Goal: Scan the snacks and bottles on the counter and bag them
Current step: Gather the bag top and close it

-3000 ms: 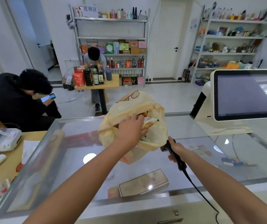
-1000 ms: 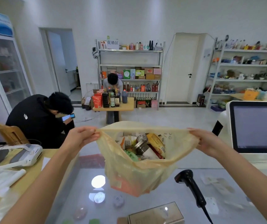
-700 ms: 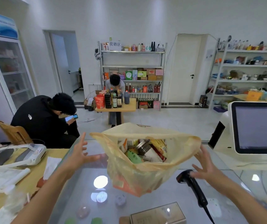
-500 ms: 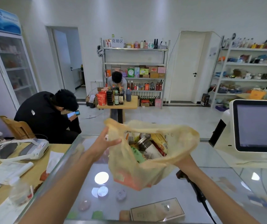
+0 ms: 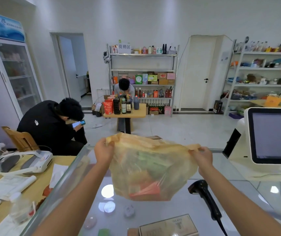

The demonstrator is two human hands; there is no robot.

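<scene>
- Your left grip (image 5: 104,151) pinches the left top edge of the translucent yellow plastic bag (image 5: 150,169).
- Your right grip (image 5: 201,157) pinches its right top edge.
- The bag, with packets showing through it, is stretched between them over the glass worktop (image 5: 175,210).
- A black handheld scanner (image 5: 204,196) lies just right of it.

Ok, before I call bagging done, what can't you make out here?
- Contents of the bag, head view: translucent plastic blurs them into green and orange shapes; uncountable.
- The counter behind the bag: hidden by it.
- Fingertips of the left hand and right hand: partly hidden in the bag's gripped top corners.
- The box: cut by the bottom edge, print too small.
- Cable of the scanner: leaves the bottom edge.
</scene>
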